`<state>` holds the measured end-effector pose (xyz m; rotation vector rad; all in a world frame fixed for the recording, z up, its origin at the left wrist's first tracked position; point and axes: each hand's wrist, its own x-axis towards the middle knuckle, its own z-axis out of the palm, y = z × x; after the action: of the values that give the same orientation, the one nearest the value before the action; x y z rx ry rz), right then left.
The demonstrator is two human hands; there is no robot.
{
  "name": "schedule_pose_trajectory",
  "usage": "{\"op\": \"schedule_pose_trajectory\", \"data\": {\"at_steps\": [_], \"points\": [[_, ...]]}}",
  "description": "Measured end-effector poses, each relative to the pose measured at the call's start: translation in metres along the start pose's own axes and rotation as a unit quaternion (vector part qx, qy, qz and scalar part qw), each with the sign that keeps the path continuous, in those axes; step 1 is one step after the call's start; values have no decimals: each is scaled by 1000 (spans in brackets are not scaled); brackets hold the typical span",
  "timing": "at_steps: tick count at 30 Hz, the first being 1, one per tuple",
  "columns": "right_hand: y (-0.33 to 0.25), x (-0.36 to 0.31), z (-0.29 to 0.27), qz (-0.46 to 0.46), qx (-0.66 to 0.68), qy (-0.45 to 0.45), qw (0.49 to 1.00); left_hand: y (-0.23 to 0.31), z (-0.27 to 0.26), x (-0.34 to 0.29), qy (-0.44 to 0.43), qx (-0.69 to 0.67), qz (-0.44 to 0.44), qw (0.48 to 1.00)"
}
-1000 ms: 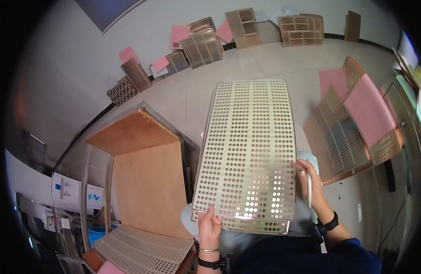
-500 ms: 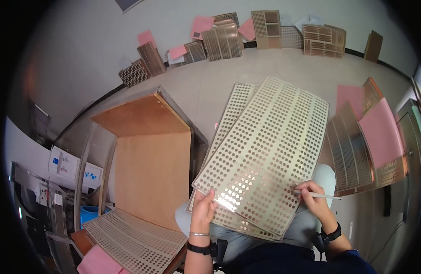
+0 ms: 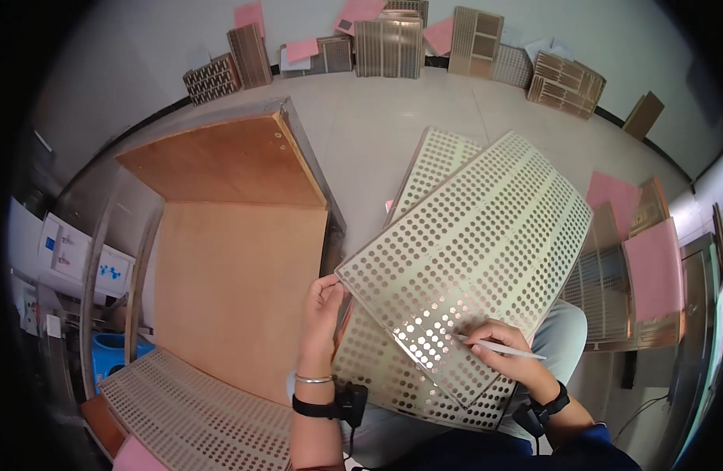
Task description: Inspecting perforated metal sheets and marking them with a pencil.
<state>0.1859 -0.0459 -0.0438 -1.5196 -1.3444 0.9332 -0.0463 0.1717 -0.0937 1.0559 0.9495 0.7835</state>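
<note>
The person's left hand (image 3: 322,306) is at the left corner of a pale upper panel (image 3: 471,259) patterned with rows of dark dots; its fingers are drawn narrow, pinching that corner. The right hand (image 3: 498,347) holds a slim white pen-like tool (image 3: 514,351) between thumb and fingers, its tip pointing at the lower part of the upper panel; whether the tip touches the surface cannot be told. The upper panel lies turned at an angle over a similar lower panel (image 3: 381,365), which shows beyond it at the top and along the lower left; both are above the person's lap, a grey-blue trouser leg (image 3: 561,334) showing at the right. To the left stands a wooden stand (image 3: 240,275) with a slanting top board; another dotted panel (image 3: 200,412) rests at its base, near pink paper (image 3: 138,455) and a blue bin (image 3: 114,353); at the right, patterned boards (image 3: 600,286) stand together with pink sheets (image 3: 655,267); more boards (image 3: 389,49) lean along the far wall.
</note>
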Motion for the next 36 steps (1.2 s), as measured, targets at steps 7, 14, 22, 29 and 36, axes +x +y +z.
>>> {"op": "schedule_pose_trajectory", "data": {"at_steps": [7,14,22,29,36], "points": [[16,11,15,95,110,48,988,10,-15,19,-27,88,-81,992],[16,21,16,-7,-36,1,999,-1,-22,30,-29,127,12,991],[17,21,17,-96,-149,-47,983,0,-12,29,-56,206,51,976],[15,16,14,-66,-73,-28,995,0,-13,31,-87,196,43,976],[14,9,16,-65,-93,-26,993,1,-14,32,-92,192,22,977]]}}
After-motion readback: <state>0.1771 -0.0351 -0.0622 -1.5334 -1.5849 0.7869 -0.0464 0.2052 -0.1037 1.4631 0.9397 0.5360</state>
